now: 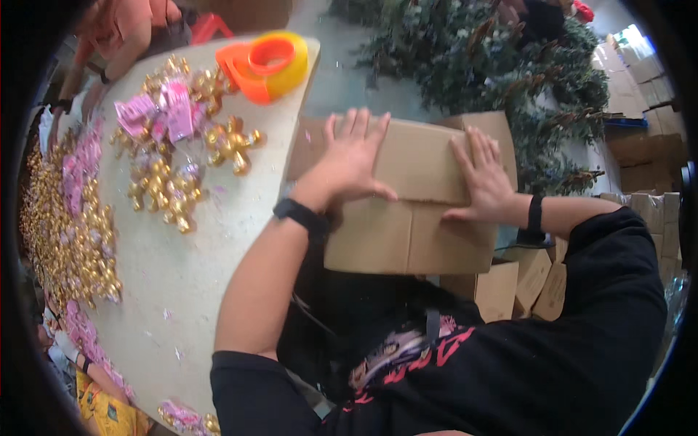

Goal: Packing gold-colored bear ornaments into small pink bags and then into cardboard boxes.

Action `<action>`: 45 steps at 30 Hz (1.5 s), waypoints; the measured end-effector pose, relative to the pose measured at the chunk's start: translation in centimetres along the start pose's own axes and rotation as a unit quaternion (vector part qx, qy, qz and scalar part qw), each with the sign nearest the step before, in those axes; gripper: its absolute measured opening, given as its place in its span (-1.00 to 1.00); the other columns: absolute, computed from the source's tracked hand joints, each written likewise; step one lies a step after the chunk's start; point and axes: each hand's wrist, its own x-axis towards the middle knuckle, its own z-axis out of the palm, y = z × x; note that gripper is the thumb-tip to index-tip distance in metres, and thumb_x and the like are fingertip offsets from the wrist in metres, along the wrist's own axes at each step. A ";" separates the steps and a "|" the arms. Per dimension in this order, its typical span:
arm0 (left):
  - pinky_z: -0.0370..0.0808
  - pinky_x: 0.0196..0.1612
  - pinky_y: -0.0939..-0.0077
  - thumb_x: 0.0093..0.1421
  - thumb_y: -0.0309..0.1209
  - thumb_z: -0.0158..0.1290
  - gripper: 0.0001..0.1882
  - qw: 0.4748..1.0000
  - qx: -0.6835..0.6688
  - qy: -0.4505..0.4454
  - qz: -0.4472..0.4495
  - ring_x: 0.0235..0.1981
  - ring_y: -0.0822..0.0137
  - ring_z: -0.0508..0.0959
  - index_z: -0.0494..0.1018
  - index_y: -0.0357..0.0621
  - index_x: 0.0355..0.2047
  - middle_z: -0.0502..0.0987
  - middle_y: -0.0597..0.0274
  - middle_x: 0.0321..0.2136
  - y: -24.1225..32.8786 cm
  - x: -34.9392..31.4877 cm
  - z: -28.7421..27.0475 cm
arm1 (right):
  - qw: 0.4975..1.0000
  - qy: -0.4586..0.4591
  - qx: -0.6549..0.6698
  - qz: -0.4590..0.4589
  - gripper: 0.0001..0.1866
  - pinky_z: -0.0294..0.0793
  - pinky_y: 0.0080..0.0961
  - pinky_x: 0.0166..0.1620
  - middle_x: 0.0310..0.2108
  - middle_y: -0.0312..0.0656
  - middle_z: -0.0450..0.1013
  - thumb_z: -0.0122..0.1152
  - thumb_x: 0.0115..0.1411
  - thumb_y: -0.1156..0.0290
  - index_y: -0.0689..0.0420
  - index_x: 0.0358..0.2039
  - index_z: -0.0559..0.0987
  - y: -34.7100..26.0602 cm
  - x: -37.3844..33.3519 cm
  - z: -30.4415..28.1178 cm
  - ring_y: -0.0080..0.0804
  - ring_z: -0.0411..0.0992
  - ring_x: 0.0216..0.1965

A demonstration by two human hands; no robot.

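Both my hands press on the top flaps of a brown cardboard box beside the table's right edge. My left hand lies on the far left part of the flaps, fingers spread and thumb stretched to the right. On the right part, my right hand rests with its fingers apart and its thumb reaching left. The two large flaps meet along a seam between the hands, while a far side flap and a right side flap stick outward. Neither hand grips anything, and the inside of the box is hidden.
On the pale table sit an orange tape dispenser with yellow tape, shiny gold figures and pink packets. A large heap of gold pieces covers its left side. Green artificial branches stand beyond; cartons lie at right. Co-workers are at left.
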 end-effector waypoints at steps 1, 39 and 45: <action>-0.23 0.37 -0.32 -0.28 0.34 0.35 0.44 1.000 -0.012 -0.018 -0.014 0.43 -0.17 -0.07 -0.10 -0.16 0.44 0.03 -0.29 0.34 0.1 0.3 0.0 | 1.000 0.000 -0.004 -0.007 0.45 -0.31 0.19 0.39 0.38 0.45 -0.21 0.23 -0.16 -0.55 0.25 0.44 -0.14 0.5 0.5 0.6 0.38 -0.25 0.42; 0.31 0.25 0.10 0.43 0.03 -0.25 -0.15 0.874 -0.395 0.034 -0.280 0.21 -0.30 0.37 -0.11 -0.61 0.33 0.33 -0.61 0.11 0.2 -4.2 4.2 | 0.973 -0.099 -0.006 -0.210 0.03 -0.36 0.15 0.44 0.46 0.27 -0.30 -0.14 0.29 -0.29 0.37 0.41 -0.06 -1.0 2.8 -0.3 0.19 -0.42 0.50; 0.37 0.18 0.07 0.44 0.01 -0.25 -0.20 0.876 -0.384 0.049 -0.289 0.12 -0.33 0.43 -0.05 -0.59 0.31 0.41 -0.58 0.02 0.6 -4.8 3.4 | 0.958 -0.184 -0.038 -0.217 0.09 -0.29 0.11 0.45 0.46 0.28 -0.41 -0.12 0.28 -0.33 0.38 0.42 -0.14 -0.7 4.7 -1.0 0.21 -0.46 0.49</action>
